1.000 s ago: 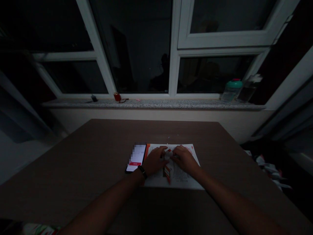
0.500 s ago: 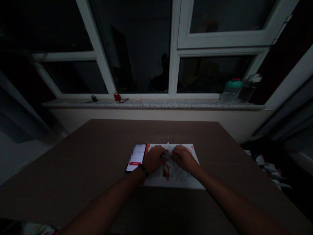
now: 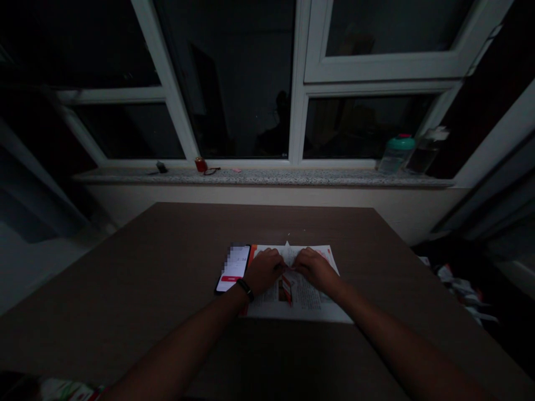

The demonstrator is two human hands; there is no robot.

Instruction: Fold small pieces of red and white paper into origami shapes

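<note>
A printed sheet or booklet [image 3: 301, 311] with an orange left edge lies on the table, and both hands are over it. My left hand [image 3: 264, 270], with a dark band at the wrist, is closed, its fingertips pinching a small piece of paper [image 3: 287, 253] with a pointed white tip. Close on the other side, my right hand [image 3: 314, 268] pinches the same paper between thumb and fingers. The fingers partly hide it, and its exact shape is too dark to tell. Just below the hands, a red and white patch [image 3: 286, 291] shows on the page.
A lit phone [image 3: 234, 270] lies left of the sheet on the brown table [image 3: 175, 250]. On the windowsill [image 3: 267, 176] stand a small red jar [image 3: 200, 164], a teal-lidded bottle [image 3: 396, 155] and a clear bottle [image 3: 426, 151]. Crumpled scraps [image 3: 460, 287] are beyond the table's right edge.
My fingertips have shifted slightly on the small paper, and the hands have drawn a little closer together. The numbers on the phone screen have changed.
</note>
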